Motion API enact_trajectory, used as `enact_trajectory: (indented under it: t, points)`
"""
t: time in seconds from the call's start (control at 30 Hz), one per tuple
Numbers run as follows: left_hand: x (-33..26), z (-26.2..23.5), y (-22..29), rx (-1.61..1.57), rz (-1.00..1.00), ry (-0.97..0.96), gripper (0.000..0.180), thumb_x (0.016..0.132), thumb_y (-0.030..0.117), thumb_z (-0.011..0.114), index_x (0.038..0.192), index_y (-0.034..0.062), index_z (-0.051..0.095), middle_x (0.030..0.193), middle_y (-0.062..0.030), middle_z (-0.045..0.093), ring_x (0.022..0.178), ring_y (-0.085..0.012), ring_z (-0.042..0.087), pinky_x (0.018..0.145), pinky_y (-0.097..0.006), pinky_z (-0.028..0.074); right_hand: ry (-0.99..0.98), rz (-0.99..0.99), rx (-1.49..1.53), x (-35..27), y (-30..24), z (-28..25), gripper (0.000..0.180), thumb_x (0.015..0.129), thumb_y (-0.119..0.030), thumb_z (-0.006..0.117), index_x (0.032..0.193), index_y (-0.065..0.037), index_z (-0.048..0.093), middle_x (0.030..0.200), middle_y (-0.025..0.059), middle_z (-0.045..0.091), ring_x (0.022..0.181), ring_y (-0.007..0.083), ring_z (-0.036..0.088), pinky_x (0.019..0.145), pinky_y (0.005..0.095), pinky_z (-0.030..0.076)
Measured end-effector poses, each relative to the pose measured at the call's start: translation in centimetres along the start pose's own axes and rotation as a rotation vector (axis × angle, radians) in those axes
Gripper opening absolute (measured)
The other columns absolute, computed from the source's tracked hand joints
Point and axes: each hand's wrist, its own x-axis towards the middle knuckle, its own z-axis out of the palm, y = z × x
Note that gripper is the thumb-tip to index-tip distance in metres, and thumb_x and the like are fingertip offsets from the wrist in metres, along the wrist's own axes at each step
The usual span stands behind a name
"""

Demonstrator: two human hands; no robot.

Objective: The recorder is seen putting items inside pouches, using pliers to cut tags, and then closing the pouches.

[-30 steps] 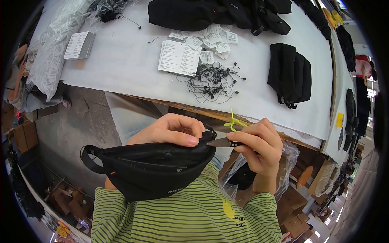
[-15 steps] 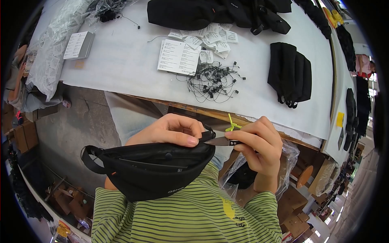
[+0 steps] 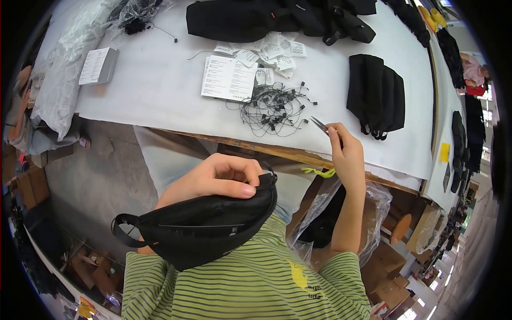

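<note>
A long white table [image 3: 160,90] fills the top. A black bag [image 3: 208,229] sits against the person's striped shirt [image 3: 240,282]. The left hand [image 3: 218,178] pinches the bag's top edge. The right hand [image 3: 346,154] is up by the table edge, closed on small snips [image 3: 320,125], near a pile of black strings [image 3: 274,106].

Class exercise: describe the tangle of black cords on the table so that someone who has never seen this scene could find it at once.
Start at the long white table. Near its front edge, just below the printed paper sheet, lies the tangle of black cords, with the right hand raised beside it. Unlike the solid black bags nearby, it is a loose, wiry heap of thin strings.
</note>
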Motion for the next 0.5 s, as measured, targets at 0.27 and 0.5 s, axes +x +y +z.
enact_trajectory:
  t: [0.27,0.5]
  points:
    - [0.1,-0.5,-0.2,-0.016,0.02,-0.021,0.009,0.081,0.005,0.064,0.081,-0.0019,0.058,0.091,-0.0036,0.055,0.082,-0.0107,0.053,0.075,-0.024,0.041,0.008,0.1,0.116,-2.8,3.7,2.1,0.022,0.087,-0.01,0.064,0.108,-0.004,0.059,0.089,0.0121,0.061,0.072,0.0179,0.056,0.07,0.0279,0.048]
    - [0.3,-0.2,-0.2,-0.019,0.01,0.001,0.011,0.081,0.007,0.064,0.08,-0.0023,0.058,0.091,-0.0056,0.055,0.082,-0.0117,0.053,0.075,-0.025,0.041,0.114,0.139,0.183,-4.5,4.7,3.5,0.022,0.087,-0.011,0.065,0.108,-0.005,0.061,0.087,0.0093,0.06,0.069,0.0153,0.052,0.066,0.0258,0.047]
